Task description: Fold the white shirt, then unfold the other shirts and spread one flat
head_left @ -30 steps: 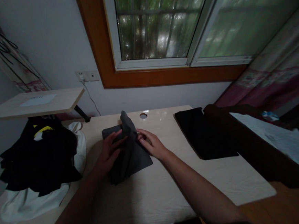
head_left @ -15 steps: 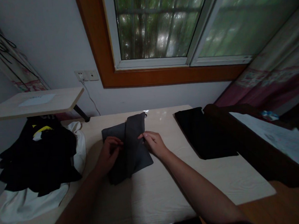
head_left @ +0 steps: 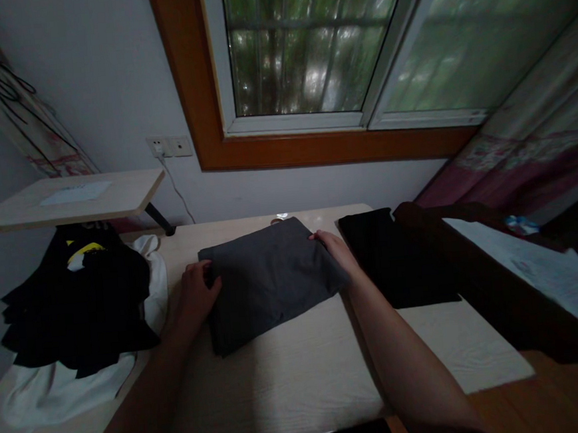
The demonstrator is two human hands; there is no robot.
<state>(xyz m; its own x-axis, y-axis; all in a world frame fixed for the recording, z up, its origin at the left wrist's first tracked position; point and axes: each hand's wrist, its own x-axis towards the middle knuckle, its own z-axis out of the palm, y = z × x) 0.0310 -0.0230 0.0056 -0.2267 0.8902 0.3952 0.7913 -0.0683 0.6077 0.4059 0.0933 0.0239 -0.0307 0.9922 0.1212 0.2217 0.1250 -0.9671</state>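
A dark grey folded garment (head_left: pixel 274 278) lies on the pale wooden table, spread as a slanted rectangle; its exact kind does not show. At its left edge is my left hand (head_left: pixel 195 292), with the fingers curled over the edge and the thumb on the cloth. My right hand (head_left: pixel 336 251) pinches the upper right edge, and part of that side hangs against my wrist. To the right, a black folded cloth (head_left: pixel 392 262) lies flat, apart from the grey one.
A pile of black garments (head_left: pixel 86 306) rests on white cloth (head_left: pixel 73 393) at the left, partly under a raised wooden shelf (head_left: pixel 131 192). A dark brown surface with a white sheet (head_left: pixel 533 270) adjoins the table (head_left: pixel 302 382) on the right. Wall and window stand behind.
The right part of the grey garment was folded over toward the left and now lies opened out to the right. My right hand has moved right with its edge; my left hand shifted slightly left.
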